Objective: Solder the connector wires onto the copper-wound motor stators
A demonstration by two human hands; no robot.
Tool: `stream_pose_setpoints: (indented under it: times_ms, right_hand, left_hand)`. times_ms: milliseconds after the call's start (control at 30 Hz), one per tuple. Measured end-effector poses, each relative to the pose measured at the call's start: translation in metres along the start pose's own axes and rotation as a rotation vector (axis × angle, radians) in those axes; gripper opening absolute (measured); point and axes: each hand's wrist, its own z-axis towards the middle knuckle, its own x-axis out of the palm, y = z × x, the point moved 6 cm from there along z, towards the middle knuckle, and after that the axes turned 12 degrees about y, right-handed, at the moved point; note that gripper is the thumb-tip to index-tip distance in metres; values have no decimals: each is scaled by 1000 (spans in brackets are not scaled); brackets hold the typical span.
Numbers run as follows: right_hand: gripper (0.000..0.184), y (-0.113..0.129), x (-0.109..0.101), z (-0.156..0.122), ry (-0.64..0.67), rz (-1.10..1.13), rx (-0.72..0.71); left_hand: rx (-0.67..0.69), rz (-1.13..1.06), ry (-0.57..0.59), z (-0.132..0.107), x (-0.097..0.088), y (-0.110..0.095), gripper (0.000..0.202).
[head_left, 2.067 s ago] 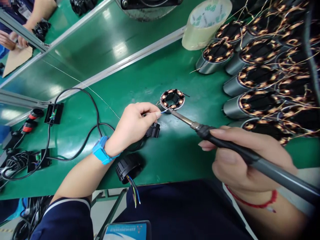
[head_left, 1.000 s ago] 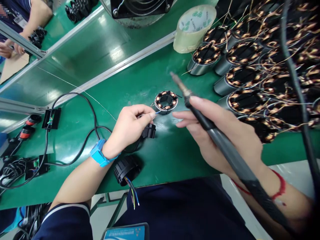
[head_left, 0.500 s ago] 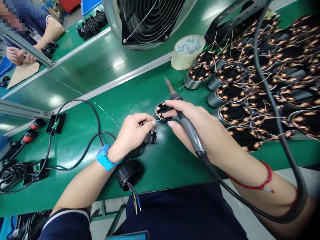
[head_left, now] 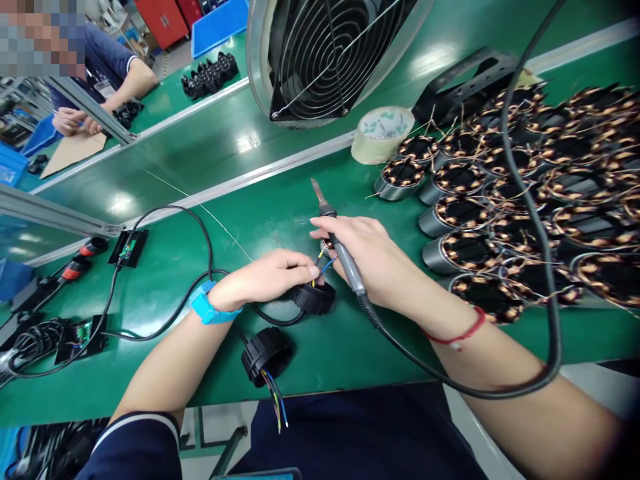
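Observation:
My right hand is wrapped round the soldering iron, whose tip points up and away over the green bench. Its fingertips are close to a small wound motor stator, mostly hidden behind them. My left hand is pinched closed on a thin strand of solder wire that runs in from the upper left. Beside the left fingertips sits a black round cap, with blue and yellow wires rising from it towards the stator. Nearer me lies another black cap with several coloured wires hanging out.
Rows of wound stators fill the right side. A tape roll and a caged fan stand at the back. Black cable with small circuit boxes lies left. Across the partition, a person's hands are at work.
My right hand with the soldering iron has shifted left and slightly down. The left hand has moved a little right and lower, beside the black cap. The whole view has shifted as well.

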Motion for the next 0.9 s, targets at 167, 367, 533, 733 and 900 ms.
stream_pose_setpoints:
  times_ms: [167, 367, 533, 733, 900]
  right_hand:
    - [50, -2, -5, -10, -27, -21, 33]
    - [57, 7, -11, -20, -46, 7, 41]
    - [63, 8, -10, -21, -62, 100, 41]
    - [52, -3, -11, -25, -172, 373, 141]
    - [47, -3, -9, -23, -255, 380, 179]
  left_hand:
    - [28, -438, -134, -1, -1, 4, 17]
    - [8, -498, -290, 1, -10, 5, 10]
    - [-14, -458, -332, 7, -6, 6, 16]
    - [-32, -135, -130, -7, -10, -3, 31]
    - [-165, 553, -25, -28, -1, -13, 35]
